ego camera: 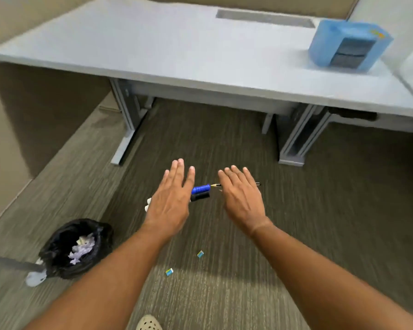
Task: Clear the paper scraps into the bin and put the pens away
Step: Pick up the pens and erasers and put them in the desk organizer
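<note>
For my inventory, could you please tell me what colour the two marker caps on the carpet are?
One blue marker cap, one black marker cap; head view.

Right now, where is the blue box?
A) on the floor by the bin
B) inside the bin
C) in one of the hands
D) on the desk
D: the blue box stands on the desk, far from the bin, and both the left hand and right hand are open and empty.

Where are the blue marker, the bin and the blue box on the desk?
blue marker (200,188): head view, on its blue cap.
bin (57,248): head view, on the black liner at its rim.
blue box (324,41): head view, on its left wall.
</note>
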A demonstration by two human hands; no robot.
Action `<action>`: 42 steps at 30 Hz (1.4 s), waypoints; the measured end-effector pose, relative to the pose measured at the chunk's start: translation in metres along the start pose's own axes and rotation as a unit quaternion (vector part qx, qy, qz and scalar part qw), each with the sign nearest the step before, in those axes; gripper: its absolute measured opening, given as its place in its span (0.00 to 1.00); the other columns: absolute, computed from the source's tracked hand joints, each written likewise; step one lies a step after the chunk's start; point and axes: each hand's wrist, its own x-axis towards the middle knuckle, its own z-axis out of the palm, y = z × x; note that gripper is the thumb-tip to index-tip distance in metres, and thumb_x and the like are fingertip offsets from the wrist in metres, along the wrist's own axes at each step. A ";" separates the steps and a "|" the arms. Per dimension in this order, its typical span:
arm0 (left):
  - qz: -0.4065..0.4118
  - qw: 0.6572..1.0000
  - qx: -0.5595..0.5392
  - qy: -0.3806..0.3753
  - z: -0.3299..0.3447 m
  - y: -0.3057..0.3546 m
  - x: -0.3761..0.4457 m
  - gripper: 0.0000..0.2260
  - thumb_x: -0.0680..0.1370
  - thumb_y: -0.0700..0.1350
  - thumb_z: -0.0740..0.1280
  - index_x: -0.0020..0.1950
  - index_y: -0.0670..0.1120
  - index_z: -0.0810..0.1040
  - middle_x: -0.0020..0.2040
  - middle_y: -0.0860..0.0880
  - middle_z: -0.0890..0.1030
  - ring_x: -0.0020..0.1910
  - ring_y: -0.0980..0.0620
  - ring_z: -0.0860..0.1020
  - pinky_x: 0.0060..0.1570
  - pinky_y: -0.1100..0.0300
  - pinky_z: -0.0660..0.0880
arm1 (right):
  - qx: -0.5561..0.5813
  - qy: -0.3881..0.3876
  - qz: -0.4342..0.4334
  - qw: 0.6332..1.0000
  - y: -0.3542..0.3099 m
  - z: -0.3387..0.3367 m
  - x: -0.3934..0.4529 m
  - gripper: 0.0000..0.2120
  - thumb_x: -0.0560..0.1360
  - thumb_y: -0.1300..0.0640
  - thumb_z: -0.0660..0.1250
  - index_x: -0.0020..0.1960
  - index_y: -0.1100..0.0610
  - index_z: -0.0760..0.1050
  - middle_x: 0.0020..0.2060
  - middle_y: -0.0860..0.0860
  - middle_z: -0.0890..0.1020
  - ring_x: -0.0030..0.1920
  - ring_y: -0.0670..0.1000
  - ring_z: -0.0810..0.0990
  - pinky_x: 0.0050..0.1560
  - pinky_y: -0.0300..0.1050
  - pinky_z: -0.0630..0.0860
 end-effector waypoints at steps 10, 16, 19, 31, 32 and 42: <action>0.032 0.995 0.021 0.092 -0.161 0.078 0.076 0.37 0.77 0.32 0.57 0.76 0.46 0.37 0.76 0.40 0.34 0.76 0.45 0.35 0.75 0.52 0.38 | -0.028 0.139 0.038 0.989 0.089 -0.188 0.029 0.24 0.76 0.64 0.50 0.71 0.62 0.64 0.68 0.61 0.71 0.71 0.60 0.66 0.74 0.57 0.55; 0.063 0.991 0.019 0.120 -0.231 0.144 0.107 0.34 0.80 0.35 0.56 0.77 0.46 0.36 0.76 0.43 0.33 0.76 0.46 0.34 0.75 0.52 0.39 | -0.020 0.173 0.060 0.983 0.136 -0.267 0.022 0.24 0.78 0.64 0.57 0.74 0.61 0.60 0.72 0.61 0.66 0.73 0.60 0.61 0.74 0.56 0.51; 0.067 0.989 0.013 0.127 -0.254 0.175 0.117 0.34 0.81 0.38 0.58 0.78 0.45 0.38 0.77 0.42 0.36 0.76 0.45 0.36 0.75 0.52 0.39 | -0.021 0.179 0.070 0.981 0.153 -0.294 0.013 0.26 0.79 0.62 0.59 0.75 0.59 0.58 0.73 0.60 0.64 0.75 0.59 0.59 0.75 0.54 0.49; 0.080 0.987 -0.021 0.140 -0.264 0.238 0.183 0.36 0.80 0.40 0.62 0.79 0.47 0.41 0.79 0.44 0.38 0.77 0.46 0.38 0.71 0.56 0.39 | -0.006 0.215 0.114 0.970 0.218 -0.336 0.026 0.29 0.76 0.66 0.62 0.75 0.58 0.58 0.74 0.58 0.63 0.75 0.59 0.58 0.75 0.56 0.51; 0.081 0.986 -0.023 0.144 -0.263 0.241 0.194 0.36 0.80 0.40 0.62 0.79 0.47 0.41 0.79 0.44 0.39 0.77 0.46 0.39 0.70 0.56 0.40 | -0.009 0.209 0.115 0.971 0.225 -0.337 0.032 0.30 0.76 0.66 0.62 0.75 0.58 0.57 0.74 0.58 0.62 0.75 0.59 0.57 0.75 0.57 0.52; 0.101 0.980 -0.057 0.159 -0.247 0.254 0.327 0.35 0.79 0.40 0.64 0.79 0.45 0.45 0.79 0.42 0.44 0.78 0.44 0.43 0.74 0.55 0.45 | -0.015 0.196 0.122 0.973 0.302 -0.311 0.127 0.31 0.74 0.66 0.65 0.74 0.60 0.60 0.72 0.60 0.66 0.73 0.60 0.62 0.75 0.56 0.56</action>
